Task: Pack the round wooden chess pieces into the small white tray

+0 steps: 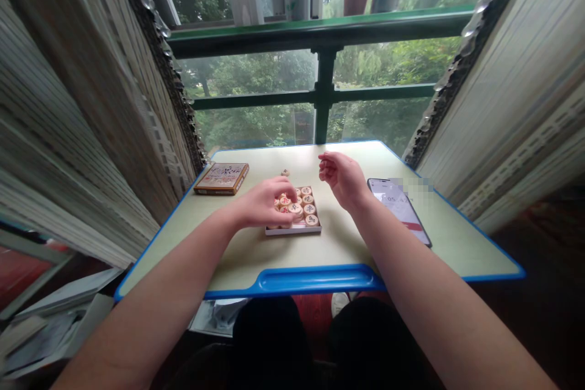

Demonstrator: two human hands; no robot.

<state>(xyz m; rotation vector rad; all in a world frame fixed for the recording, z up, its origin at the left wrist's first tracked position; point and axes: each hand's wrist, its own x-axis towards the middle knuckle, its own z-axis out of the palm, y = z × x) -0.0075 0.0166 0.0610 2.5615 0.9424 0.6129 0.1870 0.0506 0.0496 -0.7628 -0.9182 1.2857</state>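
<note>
A shallow box of round wooden pieces with red and black characters lies at the middle of the table. My left hand is over its left side, fingers curled around a piece that sits higher than the others. To the right of the box, my right hand is raised above the table with its fingers bent together; whether something small is between them is hidden. One loose piece lies on the table behind the box, just beyond my left hand.
The box lid rests at the table's back left. A phone lies to the right, beside my right forearm. The table has a blue edge and stands against a window with green bars. Curtains hang on both sides.
</note>
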